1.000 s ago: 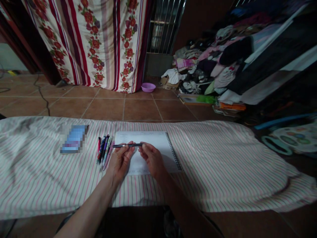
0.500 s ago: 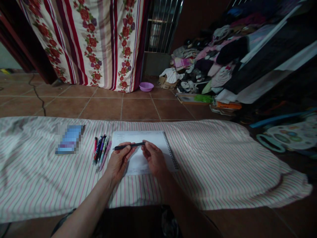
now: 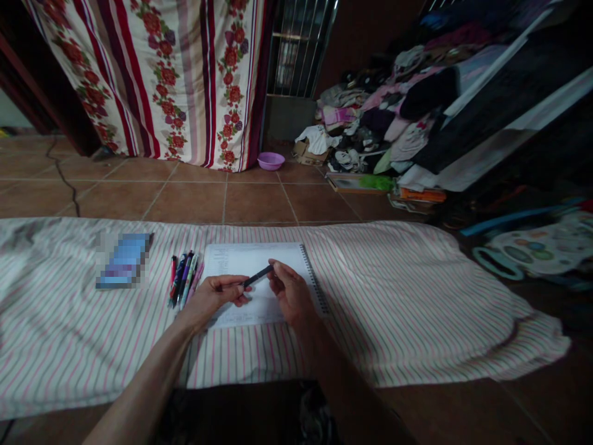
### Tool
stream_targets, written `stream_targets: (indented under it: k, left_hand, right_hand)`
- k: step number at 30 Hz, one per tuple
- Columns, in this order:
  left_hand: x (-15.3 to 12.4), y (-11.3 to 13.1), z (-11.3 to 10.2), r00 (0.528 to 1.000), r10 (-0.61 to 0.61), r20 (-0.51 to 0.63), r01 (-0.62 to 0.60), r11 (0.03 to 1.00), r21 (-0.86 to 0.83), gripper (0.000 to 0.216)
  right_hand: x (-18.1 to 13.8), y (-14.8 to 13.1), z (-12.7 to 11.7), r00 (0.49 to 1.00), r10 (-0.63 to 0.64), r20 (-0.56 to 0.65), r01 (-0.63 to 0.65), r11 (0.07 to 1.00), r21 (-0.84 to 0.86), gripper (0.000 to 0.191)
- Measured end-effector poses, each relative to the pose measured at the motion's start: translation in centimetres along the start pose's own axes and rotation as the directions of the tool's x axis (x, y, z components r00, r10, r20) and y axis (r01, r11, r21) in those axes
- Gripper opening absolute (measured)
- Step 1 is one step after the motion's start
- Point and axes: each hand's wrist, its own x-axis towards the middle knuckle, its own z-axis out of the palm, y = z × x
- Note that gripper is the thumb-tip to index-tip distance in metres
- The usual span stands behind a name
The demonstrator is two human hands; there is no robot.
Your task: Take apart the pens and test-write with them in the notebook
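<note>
A black pen [image 3: 258,275] slants between my two hands, over the white page of a spiral notebook [image 3: 259,252]. Its lower left end is pinched by my left hand [image 3: 221,295], whose fingers partly hide it. The fingertips of my right hand [image 3: 290,289] close on the upper right end. The notebook lies open, with its wire binding on the right side and faint lines printed along its edges. Just left of it, several pens [image 3: 184,278] in red, dark, purple, green and pink lie side by side.
A phone [image 3: 125,259] with a blurred screen lies left of the pens on the striped cloth [image 3: 398,296]. Beyond are a tiled floor [image 3: 189,194], a floral curtain [image 3: 194,80], a purple basin [image 3: 271,161] and heaped clothes [image 3: 380,117]. A patterned plastic object [image 3: 537,247] stands at right.
The pen has tilted more steeply, its left end dropping. My left hand has moved left and covers that end. My right hand keeps its grip, and the view has shifted slightly.
</note>
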Motion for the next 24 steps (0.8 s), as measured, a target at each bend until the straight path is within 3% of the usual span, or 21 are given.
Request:
stream_targets:
  k: [4, 6, 9, 12, 17, 24]
  left_hand:
    - [0.1, -0.5, 0.3, 0.996, 0.036, -0.079, -0.023, 0.986, 0.166, 0.04]
    - [0.2, -0.7, 0.4, 0.985, 0.12, -0.121, -0.073, 0.94, 0.335, 0.039]
    - [0.2, -1.0, 0.3, 0.933, 0.358, -0.043, -0.247, 0.72, 0.648, 0.029]
    - [0.1, -1.2, 0.3, 0.883, 0.464, 0.074, -0.31, 0.457, 0.834, 0.028]
    - [0.0, -1.5, 0.9, 0.844, 0.523, 0.121, -0.253, 0.19, 0.949, 0.034]
    - [0.1, -1.7, 1.3, 0.84, 0.525, 0.137, -0.21, 0.082, 0.974, 0.035]
  right_hand:
    - [-0.1, 0.4, -0.1, 0.999, -0.023, 0.027, 0.025, 0.998, -0.065, 0.032]
    - [-0.1, 0.7, -0.1, 0.999, -0.034, 0.038, 0.037, 0.995, -0.096, 0.033]
    - [-0.1, 1.0, 0.0, 0.998, -0.041, 0.054, 0.048, 0.99, -0.134, 0.034]
    - [0.0, 1.2, 0.2, 0.998, -0.035, 0.057, 0.043, 0.988, -0.151, 0.034]
    - [0.2, 1.2, 0.3, 1.0, -0.015, 0.022, 0.018, 0.992, -0.124, 0.032]
    - [0.5, 1.4, 0.0, 0.999, -0.05, 0.008, 0.05, 0.991, -0.125, 0.029]
